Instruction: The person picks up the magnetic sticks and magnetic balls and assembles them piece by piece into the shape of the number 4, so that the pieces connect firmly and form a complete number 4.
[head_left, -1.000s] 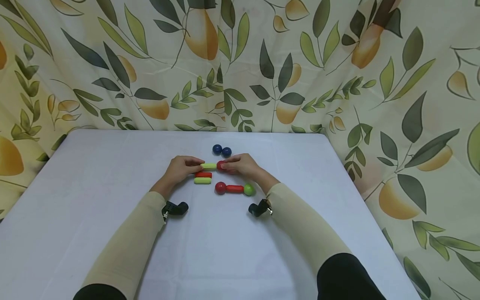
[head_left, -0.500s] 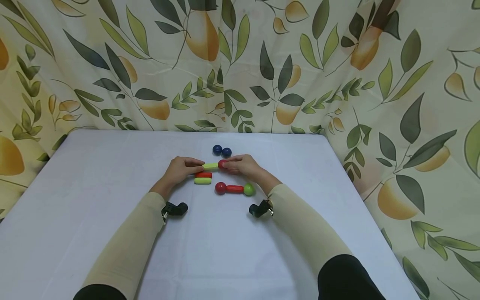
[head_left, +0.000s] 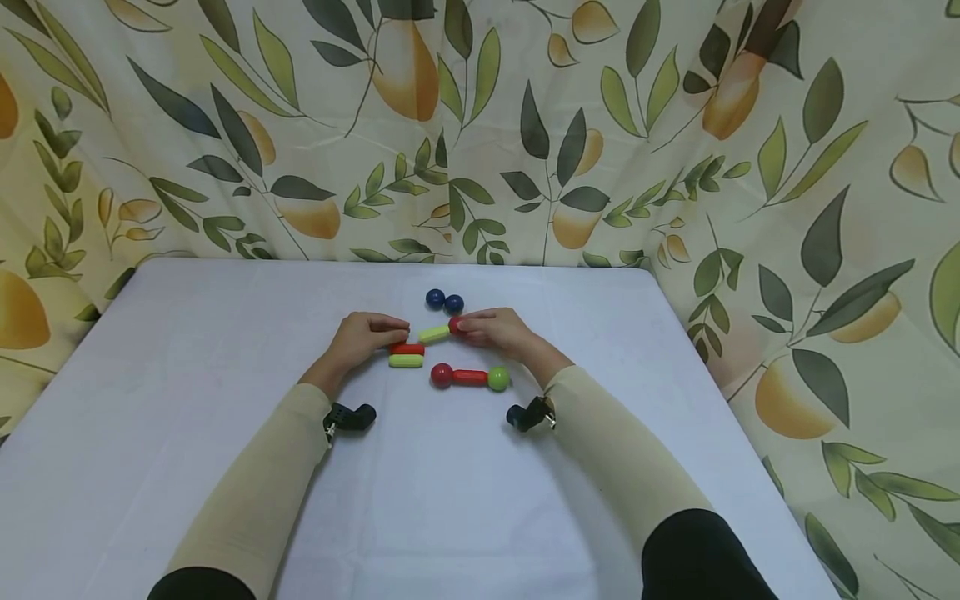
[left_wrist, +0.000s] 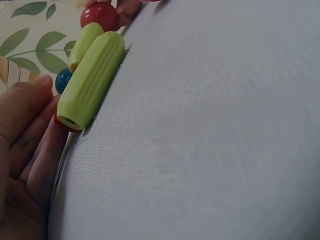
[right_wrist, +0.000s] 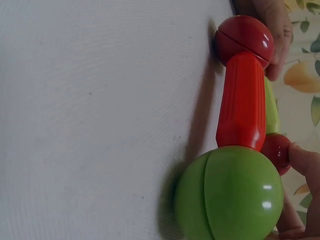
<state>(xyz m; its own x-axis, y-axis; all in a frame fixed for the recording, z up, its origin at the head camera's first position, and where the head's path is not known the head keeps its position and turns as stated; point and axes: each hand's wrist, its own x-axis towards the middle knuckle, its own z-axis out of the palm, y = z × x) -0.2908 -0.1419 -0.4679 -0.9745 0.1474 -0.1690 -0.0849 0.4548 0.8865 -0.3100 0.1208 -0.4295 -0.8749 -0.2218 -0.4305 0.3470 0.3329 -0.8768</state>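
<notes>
Between thumb and fingers, my right hand point(head_left: 498, 331) pinches a red ball point(head_left: 454, 325) joined to a yellow-green rod point(head_left: 433, 334); the right wrist view shows the thumb on that ball point(right_wrist: 276, 151). The rod points left, its free end tilted toward my left hand point(head_left: 366, 337). That hand is apart from it, with nothing visible between thumb and fingers in the left wrist view. By its fingertips, a loose red rod point(head_left: 407, 349) and a yellow-green rod point(head_left: 406, 361) lie side by side. Nearer me lies a joined piece: dark red ball point(head_left: 442, 376), red rod point(head_left: 470, 378), green ball point(head_left: 498, 379).
Two dark blue balls point(head_left: 445, 302) sit behind the hands on the white-covered table point(head_left: 420, 500). A leaf-and-fruit patterned cloth point(head_left: 480, 125) hangs behind the table's far edge. Each wrist carries a black camera mount.
My right hand has moved right, drawing the red ball and its yellow-green rod away from my left hand. The left fingers have let go of the rod's end; that hand stays in place.
</notes>
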